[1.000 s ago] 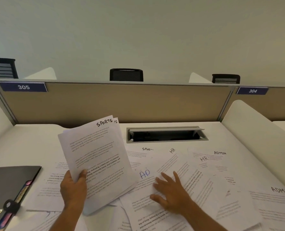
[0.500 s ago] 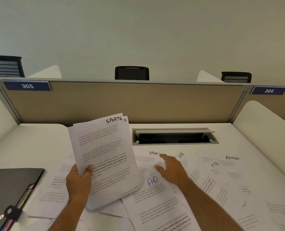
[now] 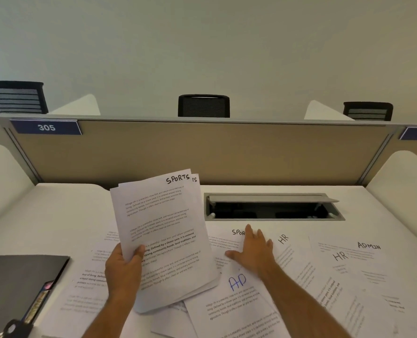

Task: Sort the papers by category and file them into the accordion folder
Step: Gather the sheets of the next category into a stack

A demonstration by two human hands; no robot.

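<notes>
Left hand [image 3: 123,269]: grips stack [image 3: 163,235] headed "SPORTS", centre frame.
Right hand [image 3: 253,250]: fingers flat on sheet [image 3: 223,242] marked "SPOR".
Other sheets: "AD", "HR", "ADMIN".
Sign [image 3: 46,127]: "305", upper left.

We are at a numbered desk in a shared office or study hall. Beyond our left hand [image 3: 123,269] a tan partition [image 3: 202,152] closes off the white desk [image 3: 56,211], with a blue plate reading 305 [image 3: 46,127] up and to the left of that hand. Black chair backs [image 3: 203,106] show over the partition. Just past our right hand [image 3: 253,250] a cable hatch [image 3: 273,207] is set into the desktop, its lid raised.
</notes>
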